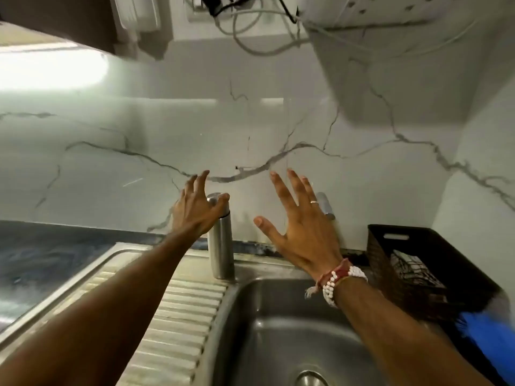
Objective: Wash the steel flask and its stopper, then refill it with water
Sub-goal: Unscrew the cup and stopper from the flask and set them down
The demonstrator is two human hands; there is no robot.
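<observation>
Hovering hands (195, 210) (303, 232), splayed (L by flask (221, 246))

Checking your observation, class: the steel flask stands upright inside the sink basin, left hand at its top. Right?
No. The flask stands upright with the left hand at its top, but on the drainboard beside the basin, not inside it, as the head view shows.

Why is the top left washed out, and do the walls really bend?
Head view: a light under the cabinet blows out to white glare; the wide-angle lens bows the sink rim and wall; the blue object at lower right is blurred.
</observation>
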